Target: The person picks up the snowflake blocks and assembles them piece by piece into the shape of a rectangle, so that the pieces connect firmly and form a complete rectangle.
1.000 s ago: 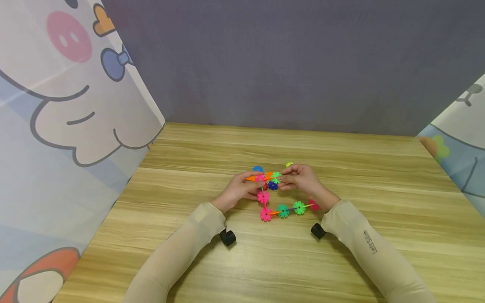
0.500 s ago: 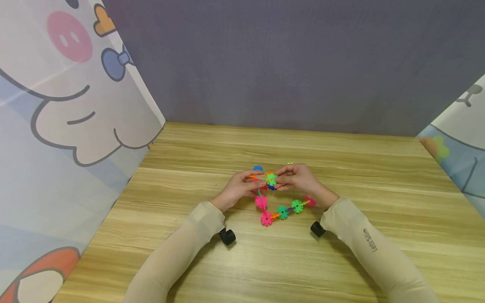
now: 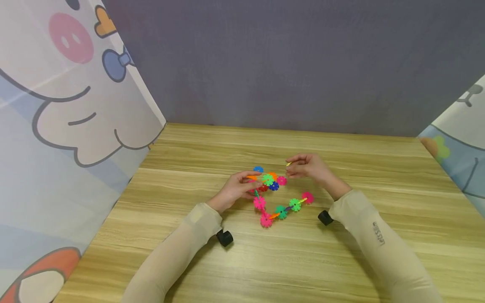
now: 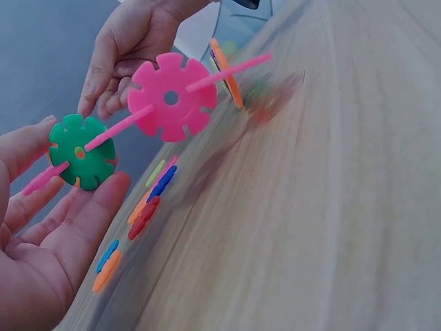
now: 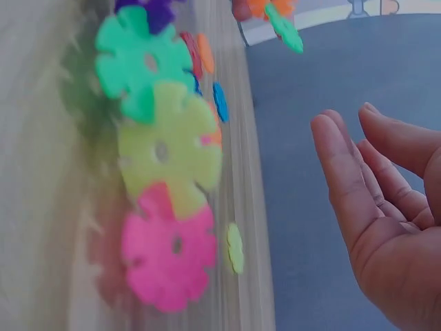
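A chain of slotted plastic snowflake discs hangs in a bent line from my left hand (image 3: 236,190). That hand pinches it near its upper end, with thumb and fingers on a green disc (image 4: 81,152) between pink ones (image 4: 171,98). A light green disc (image 3: 267,179) forms the chain's upper end; a pink disc (image 3: 307,198) ends the lower one. My right hand (image 3: 308,168) is apart from the chain, thumb and fingers spread with nothing between them in the right wrist view. Its fingertips overlap a loose yellow-green disc (image 5: 236,248) in the head view.
Loose discs lie on the wooden table (image 3: 360,252) behind the chain: a light blue one (image 3: 258,169), a dark blue one (image 3: 273,186), a red one (image 3: 263,188), a pink one (image 3: 282,180) and orange ones (image 3: 273,175). A grey panel (image 3: 284,67) rises behind the table.
My right hand has let go of the light green end disc and moved back and to the right, beside the yellow-green disc. The chain has swung slightly left; my left hand keeps its hold.
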Action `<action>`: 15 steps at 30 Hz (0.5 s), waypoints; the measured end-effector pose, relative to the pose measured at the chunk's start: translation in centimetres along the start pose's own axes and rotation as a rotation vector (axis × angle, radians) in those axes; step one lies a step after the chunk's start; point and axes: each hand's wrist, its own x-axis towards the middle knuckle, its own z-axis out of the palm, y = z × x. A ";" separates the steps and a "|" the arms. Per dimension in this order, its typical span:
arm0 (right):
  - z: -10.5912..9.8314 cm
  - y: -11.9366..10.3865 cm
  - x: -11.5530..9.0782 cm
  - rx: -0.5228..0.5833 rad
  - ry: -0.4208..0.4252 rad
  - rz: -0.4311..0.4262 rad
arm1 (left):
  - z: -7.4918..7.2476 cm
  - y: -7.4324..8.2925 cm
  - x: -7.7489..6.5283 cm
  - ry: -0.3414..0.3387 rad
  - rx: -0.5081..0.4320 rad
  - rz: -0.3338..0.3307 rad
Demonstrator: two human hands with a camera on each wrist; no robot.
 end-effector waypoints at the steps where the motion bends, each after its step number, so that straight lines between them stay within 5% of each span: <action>1: -0.2 -0.1 0.0 -0.009 0.006 -0.002 | 0.0 0.0 0.0 -0.001 0.001 0.003; 15: -2.5 0.7 1.0 -0.095 0.134 0.031 | -0.4 -0.1 -0.2 -0.022 -0.007 0.020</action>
